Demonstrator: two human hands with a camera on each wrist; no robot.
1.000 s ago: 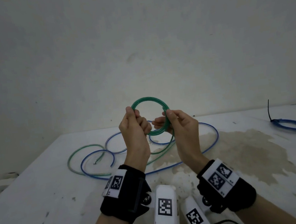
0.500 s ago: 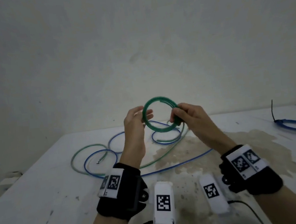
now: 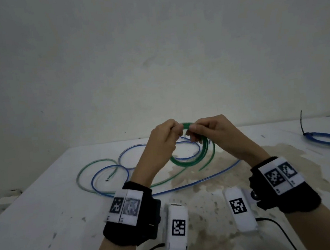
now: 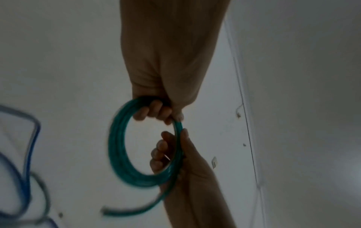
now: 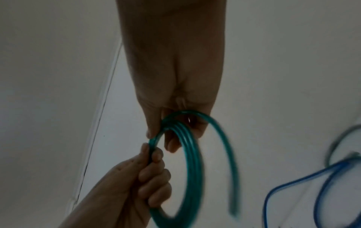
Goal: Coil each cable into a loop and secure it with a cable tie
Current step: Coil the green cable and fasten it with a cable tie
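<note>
A green cable coil (image 3: pixel 184 161) of several turns hangs in the air above the white table (image 3: pixel 47 218). My left hand (image 3: pixel 168 130) and right hand (image 3: pixel 199 128) pinch its top side by side. Its free end (image 3: pixel 206 161) trails down on the right. In the left wrist view my left hand's fingers (image 4: pixel 154 111) curl round the green coil (image 4: pixel 117 146), and the right hand (image 4: pixel 175 154) pinches it just beyond. In the right wrist view the right hand's fingers (image 5: pixel 171 131) hold the coil (image 5: pixel 193 154) beside the left hand (image 5: pixel 146 169).
A loose blue cable (image 3: pixel 187 186) and a pale green cable (image 3: pixel 87 169) sprawl over the table's far left and middle. At the far right lies a blue coil (image 3: pixel 328 140) bound with a black cable tie (image 3: pixel 302 122). A brown stain (image 3: pixel 205 171) spreads under my hands.
The coil was upright with my hands at its sides. Now both hands meet at its top, the left hand grips it, and the loop hangs down with its free end loose.
</note>
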